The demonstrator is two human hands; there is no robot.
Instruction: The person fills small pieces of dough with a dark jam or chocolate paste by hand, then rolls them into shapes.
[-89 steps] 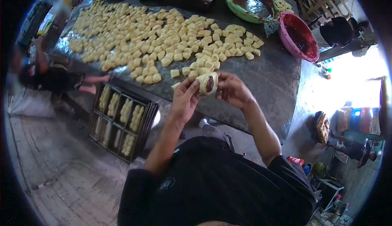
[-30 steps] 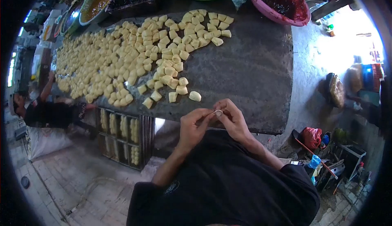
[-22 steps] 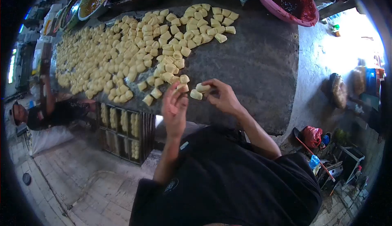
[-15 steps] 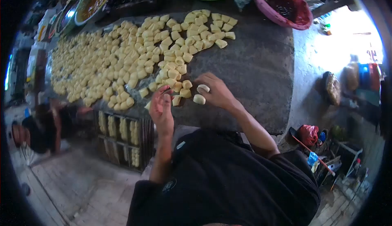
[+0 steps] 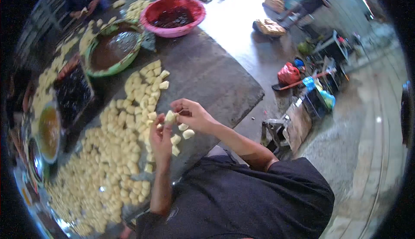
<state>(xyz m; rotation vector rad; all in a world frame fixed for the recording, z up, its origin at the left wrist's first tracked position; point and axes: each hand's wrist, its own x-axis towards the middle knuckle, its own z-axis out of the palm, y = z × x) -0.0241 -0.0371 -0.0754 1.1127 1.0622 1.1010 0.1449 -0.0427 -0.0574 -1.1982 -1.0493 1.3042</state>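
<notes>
Between my two hands, above the dark table (image 5: pixel 216 79), is a pale dough piece (image 5: pixel 170 117). The fingers of my left hand (image 5: pixel 161 140) are closed on its left side. My right hand (image 5: pixel 193 116) pinches it from the right. Under and beside my right hand lie a few loose dough pieces (image 5: pixel 188 134). A large mass of cut dough pieces (image 5: pixel 108 152) spreads over the table to the left of my hands.
A pink basin (image 5: pixel 190 27) of dark filling, a green basin (image 5: pixel 129 57) of brown filling, a dark tray (image 5: pixel 90 93) and a bowl of orange liquid (image 5: pixel 49 131) stand on the table. Other people are at the upper left and upper right.
The view has turned to the right. My hands, apart before, have come together on a dough piece. My right hand has left the table surface.
</notes>
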